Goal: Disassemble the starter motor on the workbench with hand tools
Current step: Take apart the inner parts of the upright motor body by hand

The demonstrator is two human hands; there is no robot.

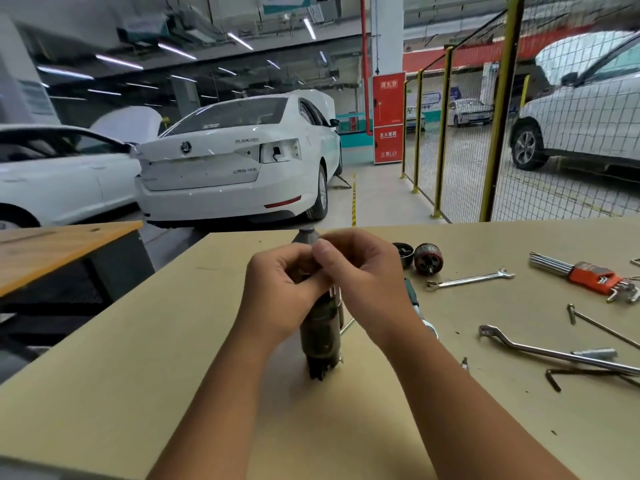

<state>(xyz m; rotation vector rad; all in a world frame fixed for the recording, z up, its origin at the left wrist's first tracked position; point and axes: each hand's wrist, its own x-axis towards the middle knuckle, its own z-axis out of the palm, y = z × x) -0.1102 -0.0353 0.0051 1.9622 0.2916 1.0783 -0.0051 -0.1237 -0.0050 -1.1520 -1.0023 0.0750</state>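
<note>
Two hands (325, 275), seemingly gripping one starter motor (320, 329)

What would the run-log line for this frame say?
stage: disassembly underway | starter motor: upright on workbench | left hand, right hand: gripping its top | armature, combination wrench: lying aside

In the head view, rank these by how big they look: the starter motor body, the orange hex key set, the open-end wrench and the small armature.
1. starter motor body, nearest the camera
2. orange hex key set and open-end wrench: about alike, unranked
3. armature, farthest back
</note>
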